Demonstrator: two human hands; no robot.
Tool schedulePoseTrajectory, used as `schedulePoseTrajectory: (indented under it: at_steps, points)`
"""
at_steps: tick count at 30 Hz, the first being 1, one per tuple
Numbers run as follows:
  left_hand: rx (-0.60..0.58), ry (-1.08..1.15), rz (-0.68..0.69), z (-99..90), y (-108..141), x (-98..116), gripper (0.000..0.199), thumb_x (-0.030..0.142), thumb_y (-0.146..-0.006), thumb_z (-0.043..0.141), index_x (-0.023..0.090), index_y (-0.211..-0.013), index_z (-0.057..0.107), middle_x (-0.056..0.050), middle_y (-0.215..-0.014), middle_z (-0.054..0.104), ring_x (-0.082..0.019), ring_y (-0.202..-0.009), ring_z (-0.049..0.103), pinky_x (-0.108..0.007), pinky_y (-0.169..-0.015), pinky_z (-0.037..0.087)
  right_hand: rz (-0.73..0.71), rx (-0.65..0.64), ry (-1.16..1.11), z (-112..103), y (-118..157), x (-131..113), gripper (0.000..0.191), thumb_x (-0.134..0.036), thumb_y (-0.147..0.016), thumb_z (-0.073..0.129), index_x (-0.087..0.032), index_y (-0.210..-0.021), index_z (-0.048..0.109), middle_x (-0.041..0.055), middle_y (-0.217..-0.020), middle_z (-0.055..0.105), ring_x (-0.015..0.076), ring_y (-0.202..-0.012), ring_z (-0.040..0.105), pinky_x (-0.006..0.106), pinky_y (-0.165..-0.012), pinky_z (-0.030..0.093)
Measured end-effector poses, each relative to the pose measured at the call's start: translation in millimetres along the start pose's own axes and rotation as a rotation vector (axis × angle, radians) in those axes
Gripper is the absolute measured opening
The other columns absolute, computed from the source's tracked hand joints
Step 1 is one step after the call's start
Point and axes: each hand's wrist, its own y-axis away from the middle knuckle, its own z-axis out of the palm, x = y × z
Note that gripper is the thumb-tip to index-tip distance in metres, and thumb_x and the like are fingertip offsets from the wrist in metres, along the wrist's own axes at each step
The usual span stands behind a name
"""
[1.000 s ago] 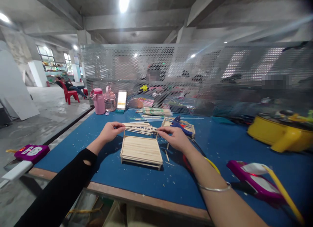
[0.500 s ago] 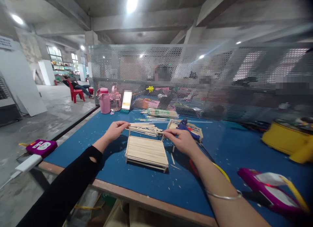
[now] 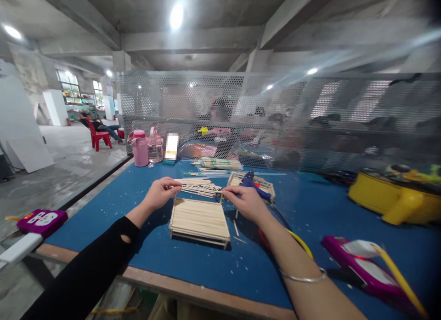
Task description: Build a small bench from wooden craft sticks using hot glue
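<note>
A small bed-like frame of pale wooden sticks [image 3: 200,216], with a slatted top and short upright posts at its back corners, stands on the blue table in front of me. My left hand [image 3: 162,192] pinches at the top of the back left post, fingertips closed on a stick end mostly hidden by them. At the back right post my right hand [image 3: 247,202] has thumb and forefinger closed on a thin wooden stick [image 3: 218,192]. Behind the frame lies a loose pile of wooden sticks [image 3: 200,185].
A blue glue gun [image 3: 253,182] rests on another stick piece [image 3: 234,178]. Bundled sticks [image 3: 220,163], a pink jug [image 3: 140,148] and a lit phone [image 3: 171,146] stand toward the mesh partition [image 3: 155,99]. Purple power strips [image 3: 43,220] and a yellow container [image 3: 382,196] flank the table.
The view has shifted slightly, so everything sits a little further left and lower. Both hands keep their pinch at the back posts, and the frame stays in place on the table.
</note>
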Motion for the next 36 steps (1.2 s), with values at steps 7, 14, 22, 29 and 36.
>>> schedulePoseTrajectory:
  at_steps: [7, 14, 22, 29, 36]
  points:
    - [0.008, -0.033, -0.046, 1.9, 1, 4, 0.025, 0.034, -0.072, 0.057, 0.014, -0.081, 0.069, -0.007, -0.079, 0.068, -0.016, -0.071, 0.058, -0.026, -0.065, 0.043, 0.024, -0.027, -0.035, 0, 1, -1, 0.027, -0.036, -0.076, 0.048, -0.016, -0.073, 0.068, 0.0057, -0.077, 0.070, 0.0195, -0.073, 0.062, 0.029, -0.068, 0.046]
    - [0.026, -0.059, -0.043, 1.6, 1, 3, 0.024, 0.034, -0.072, 0.057, 0.015, -0.081, 0.069, -0.006, -0.078, 0.069, -0.016, -0.070, 0.058, -0.026, -0.064, 0.042, 0.084, 0.081, -0.146, 1, -2, 11, 0.040, -0.039, -0.079, 0.039, -0.012, -0.091, 0.065, 0.0054, -0.067, 0.066, 0.0174, -0.063, 0.060, 0.029, -0.063, 0.047]
    - [0.014, -0.054, -0.044, 1.4, 1, 3, 0.025, 0.035, -0.072, 0.056, 0.015, -0.081, 0.069, -0.007, -0.079, 0.069, -0.016, -0.071, 0.058, -0.026, -0.064, 0.042, 0.064, -0.018, -0.088, 1, 0, 4, 0.029, -0.038, -0.073, 0.048, -0.015, -0.076, 0.067, 0.0053, -0.073, 0.069, 0.0192, -0.067, 0.062, 0.028, -0.062, 0.047]
    - [0.016, -0.052, -0.053, 1.5, 1, 4, 0.025, 0.035, -0.072, 0.057, 0.015, -0.081, 0.069, -0.006, -0.078, 0.068, -0.015, -0.070, 0.058, -0.025, -0.063, 0.042, 0.077, -0.014, -0.062, 2, -1, 1, 0.029, -0.038, -0.073, 0.047, -0.016, -0.073, 0.066, 0.0040, -0.071, 0.068, 0.0179, -0.065, 0.060, 0.028, -0.061, 0.046]
    - [0.015, -0.037, -0.071, 2.0, 2, 5, 0.026, 0.035, -0.072, 0.057, 0.015, -0.081, 0.069, -0.006, -0.078, 0.068, -0.015, -0.070, 0.057, -0.025, -0.063, 0.042, 0.067, -0.025, -0.056, 2, -1, -1, 0.029, -0.039, -0.075, 0.046, -0.016, -0.070, 0.064, 0.0030, -0.067, 0.066, 0.0158, -0.061, 0.057, 0.026, -0.058, 0.043]
